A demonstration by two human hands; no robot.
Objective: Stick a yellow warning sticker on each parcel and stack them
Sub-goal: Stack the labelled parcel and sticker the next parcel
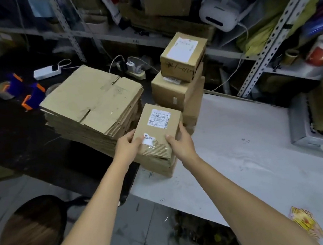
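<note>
A small brown parcel (157,129) with a white shipping label lies on top of another brown box (157,165) at the left end of the white table (240,143). My left hand (128,146) grips its near-left corner and my right hand (179,140) grips its right side, thumb on top. Behind it stands a stack of parcels (179,91), topped by a labelled box (184,56). A bundle of yellow warning stickers (306,221) lies at the table's near right edge, away from both hands.
A pile of flattened cartons (93,102) sits on the dark table to the left, with tape dispensers (31,93) and a power strip (47,72) beyond. Metal shelving (268,38) with a label printer (224,10) stands behind. A round stool (31,230) is on the floor.
</note>
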